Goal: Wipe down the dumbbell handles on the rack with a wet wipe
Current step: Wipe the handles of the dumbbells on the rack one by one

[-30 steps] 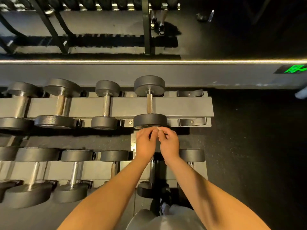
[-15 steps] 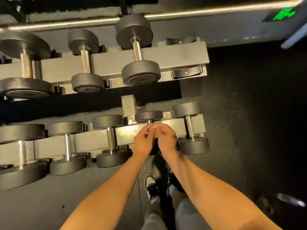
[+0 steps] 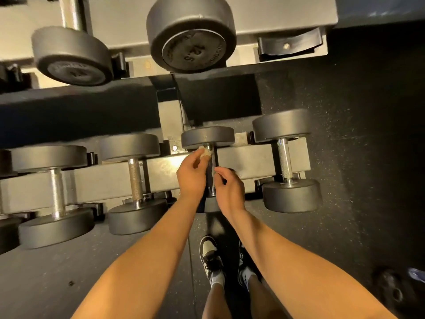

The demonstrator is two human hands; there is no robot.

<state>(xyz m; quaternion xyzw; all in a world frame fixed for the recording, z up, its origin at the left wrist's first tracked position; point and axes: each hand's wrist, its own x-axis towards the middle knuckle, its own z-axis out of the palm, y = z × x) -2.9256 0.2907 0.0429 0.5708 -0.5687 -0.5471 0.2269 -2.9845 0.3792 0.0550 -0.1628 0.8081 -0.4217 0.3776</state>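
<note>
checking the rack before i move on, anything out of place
The black cradle at the right end of the grey upper shelf holds no dumbbell. A dark round object lies on the floor lower right, too blurred to identify.

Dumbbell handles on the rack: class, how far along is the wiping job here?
Done: no handle shows visible signs of wiping. In hand: the left hand pinches the wet wipe at the top of one lower-tier handle; the right hand hovers beside it, grip unclear. Left: this handle, plus the neighbouring handles either side and the upper tier.
</note>
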